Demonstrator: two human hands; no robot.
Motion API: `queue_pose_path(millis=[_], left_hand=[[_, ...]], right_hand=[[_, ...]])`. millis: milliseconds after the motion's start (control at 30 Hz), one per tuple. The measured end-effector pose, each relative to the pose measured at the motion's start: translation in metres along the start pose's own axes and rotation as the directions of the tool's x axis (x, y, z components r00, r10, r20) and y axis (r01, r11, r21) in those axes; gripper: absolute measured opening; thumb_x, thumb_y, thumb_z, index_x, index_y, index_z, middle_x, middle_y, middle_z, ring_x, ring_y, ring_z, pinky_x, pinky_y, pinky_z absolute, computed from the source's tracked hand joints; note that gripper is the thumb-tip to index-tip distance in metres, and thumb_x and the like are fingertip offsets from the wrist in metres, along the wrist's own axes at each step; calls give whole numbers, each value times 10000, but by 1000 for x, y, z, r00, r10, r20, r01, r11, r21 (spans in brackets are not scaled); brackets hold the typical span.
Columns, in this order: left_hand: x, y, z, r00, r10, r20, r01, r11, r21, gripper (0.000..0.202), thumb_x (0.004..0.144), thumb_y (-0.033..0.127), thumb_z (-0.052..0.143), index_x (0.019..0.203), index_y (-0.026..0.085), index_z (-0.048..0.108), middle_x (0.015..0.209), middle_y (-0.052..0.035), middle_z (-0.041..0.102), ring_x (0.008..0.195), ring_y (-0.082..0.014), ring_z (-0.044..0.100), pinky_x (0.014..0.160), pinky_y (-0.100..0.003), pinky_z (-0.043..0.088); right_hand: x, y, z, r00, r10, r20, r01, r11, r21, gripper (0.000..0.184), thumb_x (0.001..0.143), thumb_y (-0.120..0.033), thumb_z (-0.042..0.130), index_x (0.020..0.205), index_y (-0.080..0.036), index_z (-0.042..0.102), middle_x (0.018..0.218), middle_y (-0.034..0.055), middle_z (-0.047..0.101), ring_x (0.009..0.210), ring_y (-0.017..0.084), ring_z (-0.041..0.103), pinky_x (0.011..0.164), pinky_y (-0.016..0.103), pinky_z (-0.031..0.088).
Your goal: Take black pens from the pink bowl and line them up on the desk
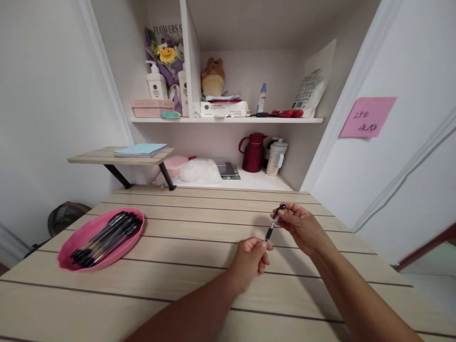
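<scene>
Black pen: it was up off the table, tilted, between the two hands.
Right hand: its fingers were pinched tight on the top end of the pen.
Left hand: it was curled up, with thumb and finger nipped on the low end of the pen.
Pink tray: it sat on the table far to the left, well apart from both hands.
Other pens: a bunch of dark ones lay side by side in the tray, too close to count.
Table: it was pale wood with dark lines, and no loose pen lay on it that I could see.
Done so far: I think only this one pen was out and being worked on. I could not tell if its cap was on or off.
Left to do: I could not tell which of the other pens had been handled and which had not.
Shelves: they stood behind the table, with a red jug and a toy bear on them.
</scene>
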State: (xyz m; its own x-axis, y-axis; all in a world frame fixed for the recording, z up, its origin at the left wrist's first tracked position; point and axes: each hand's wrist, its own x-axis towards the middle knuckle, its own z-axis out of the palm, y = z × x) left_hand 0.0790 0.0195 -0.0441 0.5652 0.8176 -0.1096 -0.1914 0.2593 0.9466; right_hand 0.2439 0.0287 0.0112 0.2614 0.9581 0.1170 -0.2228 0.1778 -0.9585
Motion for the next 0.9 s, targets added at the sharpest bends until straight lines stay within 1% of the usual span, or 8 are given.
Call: queue_pose_path(millis=[67,133,267,467,533,700,800,900], left_hand=[[-1,1,0,1000,1,-5,-1,1000,7,347,726,454,523,826,124,568,510,46,495,335,-20,324,374,-180,179],[-1,1,0,1000,6,1,-6,1000,8,359,720,466,526,823,124,568,507,47,493,336,-21,325,377,-181,184],[-1,0,0,1000,17,8,-17,1000,6,364,718,471,527,822,125,568,507,48,492,336,-22,326,378,-181,186],[-2,1,1,1000,11,6,-11,1000,21,347,722,454,523,824,125,571,509,46,496,336,-25,330,374,-181,192],[-1,2,1,1000,1,-5,0,1000,28,350,719,455,522,824,125,574,510,46,498,336,-25,331,373,-181,193],[2,0,0,1000,-15,-14,15,1000,-2,298,716,405,514,811,129,575,499,49,495,328,-27,325,362,-181,182],[2,1,0,999,-18,-34,18,1000,-21,263,707,370,516,802,132,576,498,48,495,324,-28,317,356,-184,168],[0,2,2,998,-11,-60,10,1000,-14,255,706,360,517,793,129,579,495,46,494,329,-28,319,363,-186,173]], right_hand=[[-8,-1,10,994,-75,-74,77,997,27,289,594,-322,737,796,-219,556,777,20,657,712,161,611,639,298,483],[-11,2,13,982,-135,-136,140,990,30,308,592,-334,738,808,-224,548,781,21,656,716,168,615,626,302,492],[-10,5,10,971,-171,-170,175,985,10,318,601,-342,733,826,-221,544,783,26,654,707,170,617,610,302,498],[-15,5,9,988,-113,-104,116,993,22,308,602,-308,739,827,-214,550,768,16,651,700,160,614,650,306,490],[-18,8,10,994,-84,-74,83,996,-8,312,597,-318,742,821,-208,555,757,18,650,691,160,609,652,311,487],[-22,16,14,1000,8,15,-7,996,-89,347,571,-331,758,833,-196,575,688,3,620,613,134,566,583,276,459],[-24,18,15,997,56,45,-51,992,-118,406,564,-342,759,909,-191,606,650,-15,585,577,117,530,573,272,444],[-24,18,15,995,81,59,-70,983,-171,385,576,-369,744,896,-181,644,648,-11,581,590,114,512,589,271,429]])
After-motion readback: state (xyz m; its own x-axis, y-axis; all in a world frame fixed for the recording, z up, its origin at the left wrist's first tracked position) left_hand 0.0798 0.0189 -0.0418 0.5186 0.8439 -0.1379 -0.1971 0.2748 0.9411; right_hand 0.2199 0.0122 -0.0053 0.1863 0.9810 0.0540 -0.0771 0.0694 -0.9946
